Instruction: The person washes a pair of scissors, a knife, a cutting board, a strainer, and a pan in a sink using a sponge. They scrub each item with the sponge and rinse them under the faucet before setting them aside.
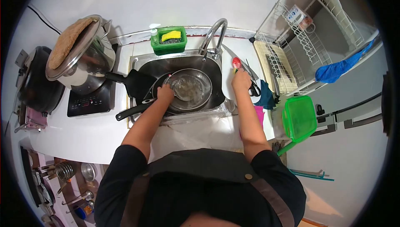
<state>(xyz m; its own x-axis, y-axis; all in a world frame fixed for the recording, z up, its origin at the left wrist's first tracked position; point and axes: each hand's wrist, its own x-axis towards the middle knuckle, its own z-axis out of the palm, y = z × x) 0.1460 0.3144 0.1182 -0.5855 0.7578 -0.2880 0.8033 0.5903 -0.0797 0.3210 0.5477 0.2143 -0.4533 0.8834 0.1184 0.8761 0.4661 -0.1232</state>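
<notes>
In the sink (146, 62), a round pan (191, 87) holds cloudy water, and its black handle (132, 112) points to the lower left. My left hand (166, 94) is closed at the pan's left rim, fingertips over the edge. On the right, my right hand (241, 81) reaches down over a white cutting board (227, 79), its fingers closed at the lower end of a red-ended utensil (236, 62). A knife blade (228, 51) and scissors (255, 88) lie on the board about this hand. Another black-handled pan sits partly hidden under the round one.
A tall faucet (215, 35) rises behind the sink, beside a green soap caddy (168, 45) with a yellow sponge. At left, a large steel pot (91, 60) stands on an induction cooker (89, 102). A wire dish rack (306, 39) and green-lidded container (300, 118) are at right.
</notes>
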